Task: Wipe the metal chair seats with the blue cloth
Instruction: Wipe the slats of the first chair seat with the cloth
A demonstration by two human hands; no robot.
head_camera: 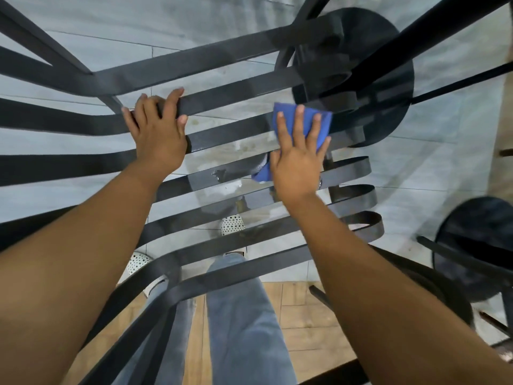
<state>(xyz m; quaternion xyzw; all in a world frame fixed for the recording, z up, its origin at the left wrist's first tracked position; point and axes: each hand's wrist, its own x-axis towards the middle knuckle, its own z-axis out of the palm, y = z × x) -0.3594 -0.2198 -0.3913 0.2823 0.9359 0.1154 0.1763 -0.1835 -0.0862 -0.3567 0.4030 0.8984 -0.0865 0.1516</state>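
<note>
Right hand (297, 159) is flat, fingers straight and spread, pressing the folded blue microfibre cloth (302, 123) onto the dark grey flat-bar metal slats of the chair seat (227, 137); left hand (158, 132) has its fingers curled over one slat further left, bracing. Risks as I read them: the seat is open slats with gaps, so the cloth's loose lower corner, already hanging at a gap, could snag or drop through to the floor; a flat palm has no grip on it, so a quick stroke could leave the cloth behind. Wet patch on the slat just left of the cloth, so a palm could skid. Underneath is pale grey tiled floor (433, 173), wood-look boards nearer me, two black round pedestal bases (388, 87) close by, jeans and spotted shoes below.
</note>
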